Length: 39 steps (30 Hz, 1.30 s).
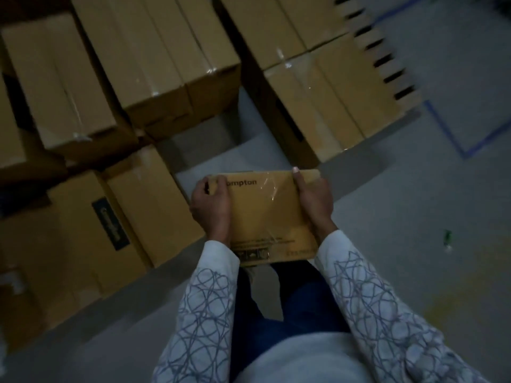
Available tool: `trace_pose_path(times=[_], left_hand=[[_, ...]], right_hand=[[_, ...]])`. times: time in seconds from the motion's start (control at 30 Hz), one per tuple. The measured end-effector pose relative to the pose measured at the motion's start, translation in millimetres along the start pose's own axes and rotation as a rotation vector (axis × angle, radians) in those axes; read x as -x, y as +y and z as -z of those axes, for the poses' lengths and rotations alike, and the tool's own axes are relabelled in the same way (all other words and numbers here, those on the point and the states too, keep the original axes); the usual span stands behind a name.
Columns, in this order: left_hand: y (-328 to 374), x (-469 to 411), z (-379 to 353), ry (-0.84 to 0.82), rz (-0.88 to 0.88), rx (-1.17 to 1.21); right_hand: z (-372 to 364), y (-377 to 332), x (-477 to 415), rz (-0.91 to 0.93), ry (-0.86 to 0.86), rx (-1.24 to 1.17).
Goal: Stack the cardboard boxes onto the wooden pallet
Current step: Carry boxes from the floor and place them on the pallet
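Overhead view onto a grey floor, marked at right with blue tape lines. Along the top and left, rows of large taped cardboard cartons: one group at upper left, a second at upper right, a lower group at left bearing a dark label too blurred to read. Beside the upper-right cartons, a tan slotted strip, material not determinable. In the foreground, two white sleeves with a grey scribble pattern, left and right, over blue trousers. Between the hands, a flat cardboard box, held roughly level in front of the body, above the floor and just beside the lower left cartons, touching none of them; clear tape across its top face, lettering "ompton" legible near the far edge, small printed symbols along the near edge. Left hand clasping the box's left side, fingers curled over the far-left corner. Right hand gripping the right side, thumb laid along the top face with its tip at the far edge, remaining fingers hidden beneath. On the floor well to the right, a small green object, unidentifiable.
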<state>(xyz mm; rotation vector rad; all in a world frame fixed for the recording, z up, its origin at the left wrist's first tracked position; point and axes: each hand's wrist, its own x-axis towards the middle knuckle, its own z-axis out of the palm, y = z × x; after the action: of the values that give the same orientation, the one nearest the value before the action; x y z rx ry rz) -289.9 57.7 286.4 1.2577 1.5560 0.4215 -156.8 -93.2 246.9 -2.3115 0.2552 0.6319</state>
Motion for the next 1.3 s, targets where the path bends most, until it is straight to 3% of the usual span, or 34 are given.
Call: trace_pose_path(times=[0.17, 0.37, 0.63, 1.03, 1.3], left_hand=[[34, 67, 0, -0.155, -0.047, -0.033], [52, 120, -53, -0.300, -0.196, -0.127], [65, 215, -185, -0.507, -0.261, -0.127], [103, 331, -375, -0.870, -0.153, 0.056], [148, 359, -554, -0.895, -0.112, 0.069]], right_hand=[[99, 10, 29, -0.092, 0.099, -0.007], [175, 52, 27, -0.188, 0.231, -0.085], [293, 121, -12, -0.316, 0.471, -0.202], [445, 165, -80, -0.340, 0.960, -0.440], [517, 161, -229, -0.367, 1.010, -0.463]])
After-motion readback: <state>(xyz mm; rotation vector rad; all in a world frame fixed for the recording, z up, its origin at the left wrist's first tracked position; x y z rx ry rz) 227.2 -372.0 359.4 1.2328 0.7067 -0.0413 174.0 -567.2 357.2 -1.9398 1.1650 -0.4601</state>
